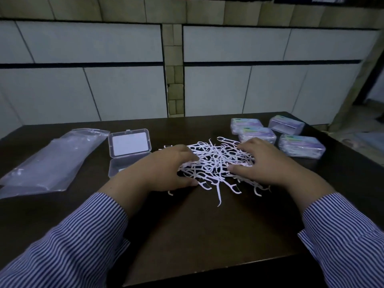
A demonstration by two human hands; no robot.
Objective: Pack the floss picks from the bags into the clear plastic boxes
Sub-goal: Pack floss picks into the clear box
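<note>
A loose pile of white floss picks (pixel 216 163) lies in the middle of the dark table (pixel 197 229). My left hand (pixel 166 169) rests on the pile's left side, fingers spread and curled over the picks. On the pile's right side lies my right hand (pixel 264 161), fingers apart and pressing on the picks. An open clear plastic box (pixel 128 151) stands left of the pile, its lid raised toward the wall and its base partly hidden by my left hand. An empty clear bag (pixel 52 161) lies flat at the far left.
Several closed boxes stand at the back right; three hold picks under labelled lids (pixel 301 146), one (pixel 286 125) looks empty. A tiled wall rises behind the table. The table's right edge drops off beside the boxes. Striped sleeves cover both my forearms.
</note>
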